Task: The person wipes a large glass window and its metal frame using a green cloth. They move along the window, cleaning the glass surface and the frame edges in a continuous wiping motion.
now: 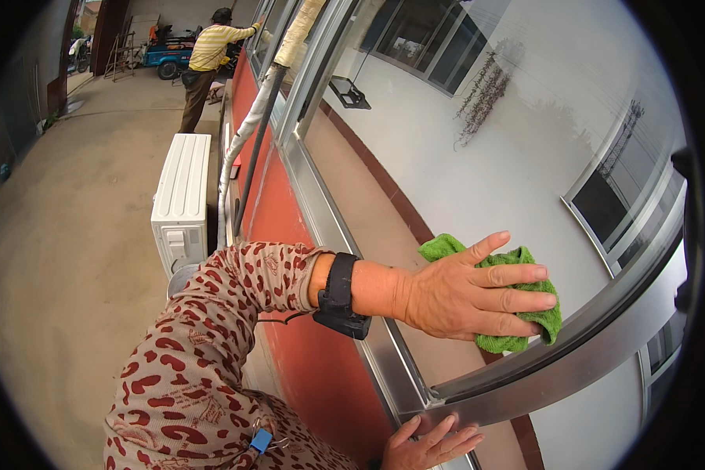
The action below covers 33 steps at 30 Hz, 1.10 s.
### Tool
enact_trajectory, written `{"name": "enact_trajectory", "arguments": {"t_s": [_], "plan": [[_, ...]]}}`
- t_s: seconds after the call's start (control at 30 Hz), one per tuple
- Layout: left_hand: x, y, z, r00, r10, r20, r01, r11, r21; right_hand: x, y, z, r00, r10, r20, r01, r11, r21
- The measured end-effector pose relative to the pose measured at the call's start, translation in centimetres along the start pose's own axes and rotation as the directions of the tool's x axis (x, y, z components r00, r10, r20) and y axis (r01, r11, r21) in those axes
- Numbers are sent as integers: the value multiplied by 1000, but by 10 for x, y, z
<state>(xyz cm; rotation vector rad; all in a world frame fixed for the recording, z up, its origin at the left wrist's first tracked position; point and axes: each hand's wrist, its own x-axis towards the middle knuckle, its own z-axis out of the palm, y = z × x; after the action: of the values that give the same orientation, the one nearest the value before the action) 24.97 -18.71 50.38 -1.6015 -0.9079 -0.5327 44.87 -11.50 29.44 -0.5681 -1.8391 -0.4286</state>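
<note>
A bunched green cloth [517, 258] lies under my left hand [452, 296], which presses it flat against the window pane [376, 247]. The fingers are spread over the cloth, and the thumb is hidden. A black strap with a small device [343, 296] circles the left wrist. At the bottom edge, my right hand [432, 446] rests its fingers on the lower corner of the metal window frame [505, 393]. It holds nothing, and part of it is cut off by the picture. A white wall and windows show in the glass.
Along the red wall [305, 329] run a wrapped pipe [252, 120] and a dark hose [258, 141]. A white air-conditioner outdoor unit [181, 182] stands on the concrete floor [82, 235]. Farther off, a person [211, 56] reaches to another window near a blue cargo tricycle [167, 56].
</note>
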Motion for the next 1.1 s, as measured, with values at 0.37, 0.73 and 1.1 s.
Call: {"name": "enact_trajectory", "arguments": {"t_s": [0.37, 0.73, 1.1], "plan": [[-41, -245, -103, 574, -693, -437, 794, 601, 90, -103, 68, 7, 1000, -14, -25, 12, 997, -76], [-93, -301, -100, 160, -866, -473, 952, 263, -159, -86, 80, -1, 999, 29, -26, -32, 992, -120], [147, -115, -44, 902, -288, -321, 335, 937, 102, -34, 41, -18, 980, 71, 187, -79, 996, 37]]}}
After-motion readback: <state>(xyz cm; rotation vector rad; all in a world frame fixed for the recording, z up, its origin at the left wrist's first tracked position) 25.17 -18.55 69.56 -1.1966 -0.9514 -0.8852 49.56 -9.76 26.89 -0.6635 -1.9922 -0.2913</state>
